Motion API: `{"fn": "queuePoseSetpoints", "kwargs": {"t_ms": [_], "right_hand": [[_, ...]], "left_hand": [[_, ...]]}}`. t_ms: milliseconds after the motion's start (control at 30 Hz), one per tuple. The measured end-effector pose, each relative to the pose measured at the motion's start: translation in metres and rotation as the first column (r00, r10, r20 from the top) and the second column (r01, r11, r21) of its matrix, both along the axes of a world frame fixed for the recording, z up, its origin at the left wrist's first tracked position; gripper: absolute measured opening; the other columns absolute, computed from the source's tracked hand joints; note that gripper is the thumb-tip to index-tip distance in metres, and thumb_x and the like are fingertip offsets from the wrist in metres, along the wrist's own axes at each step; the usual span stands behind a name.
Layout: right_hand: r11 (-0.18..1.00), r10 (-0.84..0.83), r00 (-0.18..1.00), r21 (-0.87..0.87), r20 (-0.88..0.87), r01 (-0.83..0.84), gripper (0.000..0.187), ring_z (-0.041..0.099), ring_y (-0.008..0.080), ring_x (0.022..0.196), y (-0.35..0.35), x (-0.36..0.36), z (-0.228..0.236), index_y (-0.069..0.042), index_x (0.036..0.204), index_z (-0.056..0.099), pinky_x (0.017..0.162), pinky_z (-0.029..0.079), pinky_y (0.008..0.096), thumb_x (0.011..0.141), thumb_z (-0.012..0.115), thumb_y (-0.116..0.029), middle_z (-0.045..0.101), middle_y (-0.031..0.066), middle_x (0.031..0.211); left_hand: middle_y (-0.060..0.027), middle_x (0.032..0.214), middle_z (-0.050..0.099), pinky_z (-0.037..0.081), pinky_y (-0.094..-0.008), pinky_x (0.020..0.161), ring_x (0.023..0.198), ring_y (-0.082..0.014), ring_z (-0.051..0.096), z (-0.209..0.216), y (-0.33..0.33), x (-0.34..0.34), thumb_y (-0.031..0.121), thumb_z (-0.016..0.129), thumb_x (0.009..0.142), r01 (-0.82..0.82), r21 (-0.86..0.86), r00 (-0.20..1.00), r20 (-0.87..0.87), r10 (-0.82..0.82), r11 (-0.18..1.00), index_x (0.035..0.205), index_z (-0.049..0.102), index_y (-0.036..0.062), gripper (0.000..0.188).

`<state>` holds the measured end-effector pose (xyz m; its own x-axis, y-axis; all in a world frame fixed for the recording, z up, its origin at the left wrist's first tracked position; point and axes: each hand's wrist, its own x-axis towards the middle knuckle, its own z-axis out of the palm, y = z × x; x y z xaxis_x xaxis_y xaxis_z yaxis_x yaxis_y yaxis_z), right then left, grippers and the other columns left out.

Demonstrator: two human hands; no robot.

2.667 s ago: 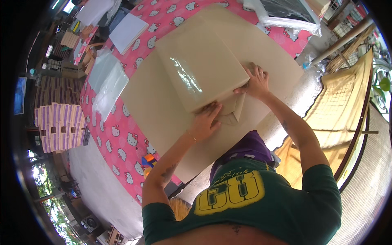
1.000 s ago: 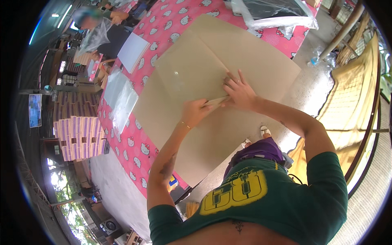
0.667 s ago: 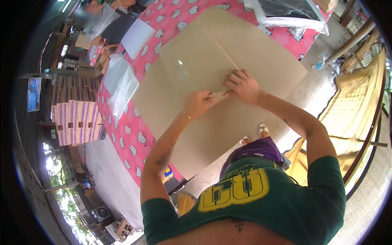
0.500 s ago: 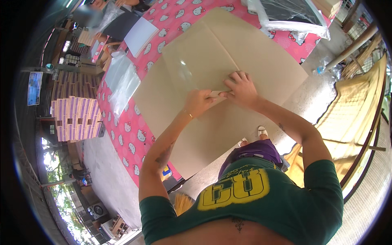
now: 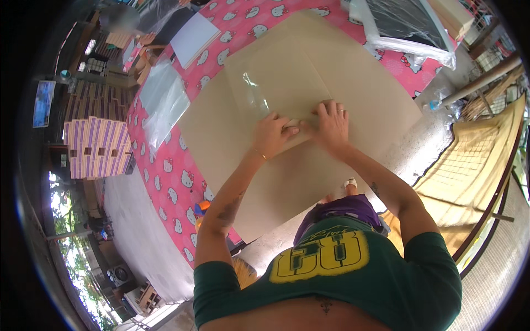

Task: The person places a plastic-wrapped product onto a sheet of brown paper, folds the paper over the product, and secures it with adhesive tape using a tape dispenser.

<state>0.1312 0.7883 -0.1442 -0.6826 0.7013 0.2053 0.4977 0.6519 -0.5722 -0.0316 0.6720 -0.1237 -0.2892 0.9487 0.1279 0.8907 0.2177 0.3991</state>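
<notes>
A large brown cardboard sheet (image 5: 375, 94) lies on the table, with fold lines across it. On top of it lies a clear plastic sleeve (image 5: 254, 85), marked by bright glints. My left hand (image 5: 271, 135) is closed, pinching the near edge of the plastic between thumb and fingers. Close beside it, my right hand (image 5: 332, 128) has its bent fingers together on the plastic, the thumb blurred at the same edge. What lies under the right palm is hidden.
The pink patterned tablecloth (image 5: 171, 176) shows around the cardboard. Plastic-wrapped panels (image 5: 408, 27) lie far right; a clear plastic bag (image 5: 165, 105) and white sheets (image 5: 193, 38) are at left. Stacked striped boxes (image 5: 99, 146) stand beyond. Another person's hand (image 5: 146, 39) is at the far left.
My right hand has shifted slightly down, its thumb now blurred. My left hand still pinches the plastic edge, fingers slightly more raised. The whole view has tilted slightly.
</notes>
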Motion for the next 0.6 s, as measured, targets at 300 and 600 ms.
{"fn": "queuePoseSetpoints", "kwargs": {"t_ms": [300,600], "right_hand": [[0.989,-0.146,0.980,-0.044,-0.137,0.141,0.061,0.039,0.0366,0.120,-0.011,-0.002,-0.024,-0.009,0.119,0.053,0.098,0.034,0.0466,0.074,0.079,-0.040,0.041,0.0181,0.127],[0.904,-0.304,0.901,-0.391,-0.308,0.172,0.079,0.034,0.0373,0.126,-0.022,0.000,-0.036,-0.010,0.136,0.040,0.103,0.032,0.0479,0.071,0.079,-0.032,0.035,0.0220,0.135]], "left_hand": [[-0.0081,0.090,0.053,0.042,-0.0452,0.080,0.086,-0.0296,0.055,-0.027,-0.006,0.026,0.033,0.071,0.084,-0.319,0.232,0.940,-0.048,0.339,0.919,0.091,0.054,0.0080,0.031],[-0.0155,0.117,0.054,0.041,-0.0425,0.096,0.110,-0.0316,0.051,0.001,-0.105,0.011,0.022,0.071,0.085,-0.533,0.438,0.827,0.088,0.556,0.724,0.120,0.053,0.0038,0.043]]}}
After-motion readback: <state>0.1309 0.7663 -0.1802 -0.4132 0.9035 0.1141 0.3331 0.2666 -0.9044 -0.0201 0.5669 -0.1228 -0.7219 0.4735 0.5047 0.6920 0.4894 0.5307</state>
